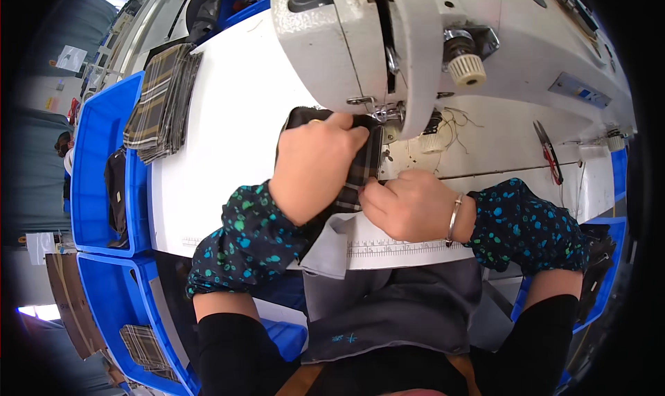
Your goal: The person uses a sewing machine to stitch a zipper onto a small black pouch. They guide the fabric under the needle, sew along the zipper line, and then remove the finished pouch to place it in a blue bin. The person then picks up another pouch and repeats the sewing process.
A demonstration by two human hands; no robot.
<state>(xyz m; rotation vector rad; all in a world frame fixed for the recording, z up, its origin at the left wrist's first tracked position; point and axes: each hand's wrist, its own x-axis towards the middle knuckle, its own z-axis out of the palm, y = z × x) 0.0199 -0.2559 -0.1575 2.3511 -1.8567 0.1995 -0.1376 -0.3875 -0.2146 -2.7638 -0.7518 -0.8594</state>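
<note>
Dark plaid fabric (363,166) lies at the needle end of a white sewing machine (346,46). My left hand (313,162) is closed on its upper part, the curled fingers pressed close to the presser foot (390,119). Lower down, my right hand (410,205) pinches the right edge of the same fabric, its fingertips partly hidden. A light grey cloth flap (328,249) hangs from the lower end of the fabric over the table's front edge. The needle itself cannot be made out.
Red-handled snips (548,153) and loose threads (454,127) lie on the machine bed at the right. A plaid fabric stack (163,101) rests on the rim of a blue bin (82,188); another blue bin (125,285) stands below. A ruler strip (402,249) runs along the front edge.
</note>
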